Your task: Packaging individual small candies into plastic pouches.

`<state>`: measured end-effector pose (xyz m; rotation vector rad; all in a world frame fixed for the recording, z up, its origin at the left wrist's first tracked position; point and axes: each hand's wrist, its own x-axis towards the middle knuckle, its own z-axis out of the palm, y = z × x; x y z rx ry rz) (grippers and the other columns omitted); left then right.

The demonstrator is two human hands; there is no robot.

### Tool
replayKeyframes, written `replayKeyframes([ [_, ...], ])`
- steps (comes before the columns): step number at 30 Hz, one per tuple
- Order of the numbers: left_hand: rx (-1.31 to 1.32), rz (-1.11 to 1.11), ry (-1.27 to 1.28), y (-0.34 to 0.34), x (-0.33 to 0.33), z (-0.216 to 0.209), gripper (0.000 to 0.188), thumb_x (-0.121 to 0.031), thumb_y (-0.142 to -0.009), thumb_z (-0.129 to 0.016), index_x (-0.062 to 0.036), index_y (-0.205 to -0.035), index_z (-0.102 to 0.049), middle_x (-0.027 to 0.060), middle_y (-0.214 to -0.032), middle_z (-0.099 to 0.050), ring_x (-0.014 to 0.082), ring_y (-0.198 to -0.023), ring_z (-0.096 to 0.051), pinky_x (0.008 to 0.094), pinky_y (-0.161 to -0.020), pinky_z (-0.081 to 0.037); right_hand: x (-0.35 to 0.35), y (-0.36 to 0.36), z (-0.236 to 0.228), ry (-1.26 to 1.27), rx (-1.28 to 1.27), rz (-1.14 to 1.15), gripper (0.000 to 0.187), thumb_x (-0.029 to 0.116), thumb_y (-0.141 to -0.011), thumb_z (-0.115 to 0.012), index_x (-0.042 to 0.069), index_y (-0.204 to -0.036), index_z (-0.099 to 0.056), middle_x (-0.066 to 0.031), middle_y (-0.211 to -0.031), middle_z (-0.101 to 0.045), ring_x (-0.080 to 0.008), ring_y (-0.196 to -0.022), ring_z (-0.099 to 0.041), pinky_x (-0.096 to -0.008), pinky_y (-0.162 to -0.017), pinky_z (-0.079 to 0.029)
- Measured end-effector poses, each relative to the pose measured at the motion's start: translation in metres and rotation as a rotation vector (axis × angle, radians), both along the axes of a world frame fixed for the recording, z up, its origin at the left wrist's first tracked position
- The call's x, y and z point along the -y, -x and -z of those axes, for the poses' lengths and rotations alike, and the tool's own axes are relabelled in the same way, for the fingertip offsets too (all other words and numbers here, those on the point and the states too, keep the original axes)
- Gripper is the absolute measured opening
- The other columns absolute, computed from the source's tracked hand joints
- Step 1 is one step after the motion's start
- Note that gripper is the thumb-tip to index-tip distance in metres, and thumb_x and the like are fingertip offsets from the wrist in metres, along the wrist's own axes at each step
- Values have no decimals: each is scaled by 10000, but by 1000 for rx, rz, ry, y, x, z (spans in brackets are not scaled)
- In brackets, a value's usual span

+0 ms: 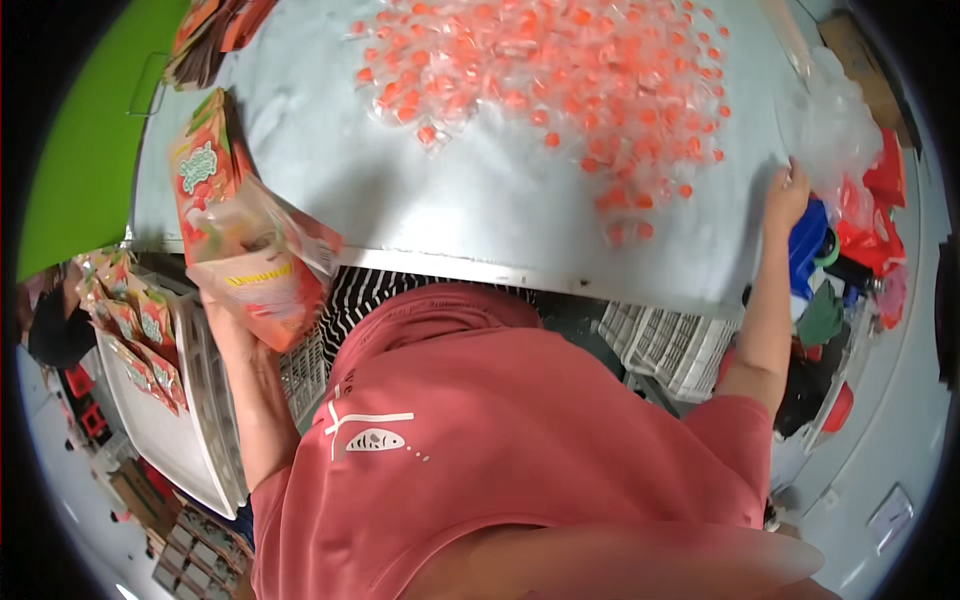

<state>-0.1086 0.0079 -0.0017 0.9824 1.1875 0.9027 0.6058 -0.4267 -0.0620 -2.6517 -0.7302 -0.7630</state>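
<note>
My left hand (pixel 232 325), at the table's front left, is closed around the lower part of a red-orange printed pouch (pixel 255 275). The pouch tilts over the table edge and has a clear, see-through part. Another printed pouch (pixel 203 160) lies just behind it on the metal table (pixel 430 215). Across the far middle spreads a heap of small clear packets with orange-red round pieces (pixel 540 75). By the right table edge, my right hand (pixel 787 195) has its fingers curled closed beside a clear plastic bag (pixel 840 125); what they hold, if anything, I cannot make out.
A stack of flat pouches (pixel 212 45) lies at the far left, near a green panel (pixel 85 140). Below left, a white crate (pixel 185 440) bears several filled pouches (pixel 140 325). A white basket (pixel 665 345) stands under the table. Red and blue bags crowd the right side.
</note>
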Motion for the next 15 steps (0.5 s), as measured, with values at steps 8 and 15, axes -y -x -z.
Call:
replayKeyframes([
  [8,47,291,-266,-22,9,-11,194,-48,-949,-642,48,-1115,-671,126,-1113,-709,202,-997,-685,349,-910,-559,-85,260,-12,-195,-366,-515,410,166,-868,-706,88,-1263,-629,-177,-1357,-514,-352,-1262,-501,-410,-1043,-421],
  [15,-246,356,-396,-51,44,-27,198,-57,-918,-723,20,-1100,-727,2,-957,-689,42,-741,-561,185,-627,-445,-135,316,17,-117,-274,-535,497,241,-880,-723,124,-1344,-591,-231,-1482,-398,-403,-1354,-407,-449,-1104,-376],
])
